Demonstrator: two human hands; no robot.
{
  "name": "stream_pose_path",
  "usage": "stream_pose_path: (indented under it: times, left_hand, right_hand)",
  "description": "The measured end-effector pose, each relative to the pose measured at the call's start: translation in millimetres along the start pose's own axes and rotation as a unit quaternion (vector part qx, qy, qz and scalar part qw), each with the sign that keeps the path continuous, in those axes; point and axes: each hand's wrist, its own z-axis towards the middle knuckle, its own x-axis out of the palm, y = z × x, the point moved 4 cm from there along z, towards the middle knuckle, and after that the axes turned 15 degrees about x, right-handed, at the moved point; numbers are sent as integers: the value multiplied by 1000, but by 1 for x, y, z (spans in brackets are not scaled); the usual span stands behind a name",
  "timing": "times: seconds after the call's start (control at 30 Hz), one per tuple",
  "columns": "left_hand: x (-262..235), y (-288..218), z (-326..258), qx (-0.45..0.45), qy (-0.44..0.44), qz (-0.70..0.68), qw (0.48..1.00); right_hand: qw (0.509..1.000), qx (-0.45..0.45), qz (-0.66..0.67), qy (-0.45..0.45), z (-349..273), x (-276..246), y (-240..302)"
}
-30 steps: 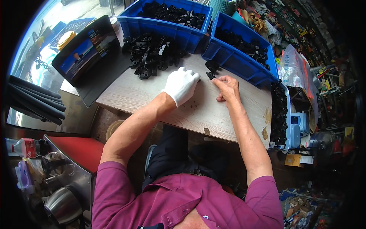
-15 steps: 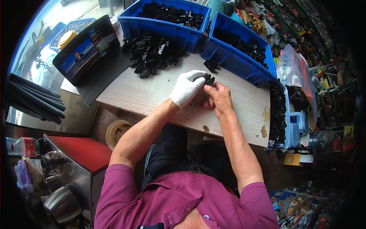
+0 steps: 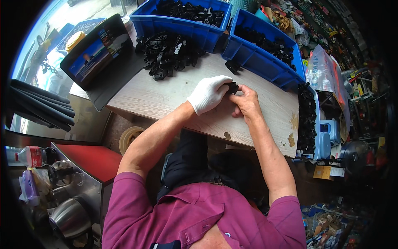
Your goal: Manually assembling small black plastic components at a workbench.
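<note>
Over the table's front half, my left hand (image 3: 210, 94), in a white knit glove, pinches a small black plastic part (image 3: 233, 87). My bare right hand (image 3: 246, 102) grips the same part from the right, thumb and fingers closed at its edge. The fingers cover much of it, so its exact kind does not show. Just beyond my hands a similar black part (image 3: 232, 66) lies alone on the pale wooden table (image 3: 170, 97). A heap of black plastic parts (image 3: 168, 54) is piled further off to the left.
Two blue crates (image 3: 178, 24) (image 3: 265, 58) of black parts stand along the back. At the right edge is another bin filled with black parts (image 3: 306, 120). A tablet (image 3: 97, 54) leans at the left. Below it stands a red-topped cabinet (image 3: 89, 159) with a steel kettle (image 3: 71, 218).
The black part has been turned between my hands and now shows a blockier side. My right fingers have shifted their hold on it. The whole view has moved slightly.
</note>
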Motion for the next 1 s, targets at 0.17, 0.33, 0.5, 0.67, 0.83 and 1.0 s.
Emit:
stream_pose_path:
  times: [0.17, 0.33, 0.5, 0.67, 0.83, 1.0]
  left_hand:
    - [6, -1, 0, 75, 37, 58, 995]
    - [5, 2, 10, 104, 85, 60, 989]
    - [4, 7, 9, 66, 95, 40, 993]
    - [7, 1, 11, 118, 89, 50, 988]
    - [6, 0, 9, 120, 105, 61, 985]
    - [9, -1, 6, 166, 110, 100, 975]
  right_hand:
    - [1000, -2, -4, 12, 3, 3, 2]
    - [1000, -10, -12, -6, 2, 2, 2]
    - [1000, -8, -17, -13, 2, 2, 0]
    - [999, -5, -39, -17, -1, -1, 3]
    - [999, -11, -42, -12, 1, -1, -1]
    - [999, 5, -46, -12, 1, 1, -1]
